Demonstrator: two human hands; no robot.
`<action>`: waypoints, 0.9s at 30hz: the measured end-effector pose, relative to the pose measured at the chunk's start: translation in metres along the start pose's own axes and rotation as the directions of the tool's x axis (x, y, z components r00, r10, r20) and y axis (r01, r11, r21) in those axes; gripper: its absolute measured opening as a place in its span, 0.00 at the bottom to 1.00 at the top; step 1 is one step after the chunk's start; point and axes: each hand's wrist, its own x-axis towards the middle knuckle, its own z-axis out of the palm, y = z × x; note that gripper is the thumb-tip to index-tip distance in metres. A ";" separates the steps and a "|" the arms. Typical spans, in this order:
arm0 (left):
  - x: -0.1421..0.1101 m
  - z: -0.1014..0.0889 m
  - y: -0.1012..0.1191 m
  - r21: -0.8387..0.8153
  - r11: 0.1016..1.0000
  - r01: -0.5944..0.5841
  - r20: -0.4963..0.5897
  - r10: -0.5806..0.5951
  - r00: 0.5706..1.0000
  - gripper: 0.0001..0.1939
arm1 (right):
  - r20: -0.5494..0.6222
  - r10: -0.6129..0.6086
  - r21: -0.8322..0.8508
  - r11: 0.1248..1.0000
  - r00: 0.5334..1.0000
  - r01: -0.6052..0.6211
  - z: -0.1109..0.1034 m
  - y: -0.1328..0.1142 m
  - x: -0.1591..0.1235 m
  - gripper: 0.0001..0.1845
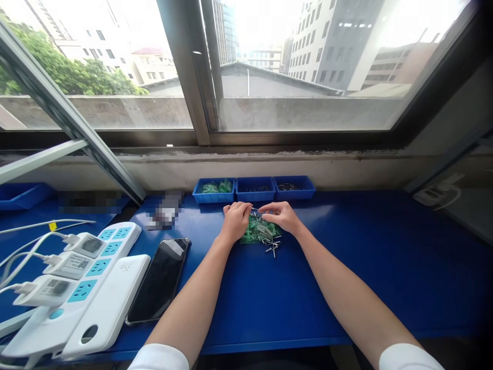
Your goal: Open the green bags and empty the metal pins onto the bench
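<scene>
My left hand (pixel 235 220) and my right hand (pixel 280 215) meet over a small heap of green plastic pieces (pixel 257 231) and short metal pins (pixel 271 246) on the blue table (pixel 346 267). Both hands are closed in a pinch. Between their fingertips runs a thin small part (pixel 256 209), too small to name. Behind the hands stand three blue trays: the left tray (pixel 214 190) holds green pieces, the middle tray (pixel 256 189) and the right tray (pixel 294 187) hold dark small parts.
A black phone (pixel 159 280) lies face up at the left. Beside it are a white power strip (pixel 77 288) with plugged chargers and a white power bank (pixel 108 308). Another blue tray (pixel 23 194) sits far left. A window sill (pixel 246 154) runs behind.
</scene>
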 end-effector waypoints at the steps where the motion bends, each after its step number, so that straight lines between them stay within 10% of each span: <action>1: 0.000 0.000 -0.001 -0.008 1.000 0.013 -0.016 -0.013 1.000 0.15 | -0.008 0.003 -0.023 1.000 1.000 -0.004 0.000 0.001 0.000 0.18; 11: 0.002 0.006 -0.012 0.004 0.995 0.103 -0.022 -0.103 0.994 0.12 | -0.287 -0.099 -0.371 0.928 0.953 -0.016 0.001 0.001 0.004 0.15; 27: 0.003 0.009 -0.013 0.034 0.991 0.130 0.082 -0.132 0.988 0.12 | -0.314 -0.156 -0.486 0.874 0.937 -0.018 -0.002 0.008 0.004 0.13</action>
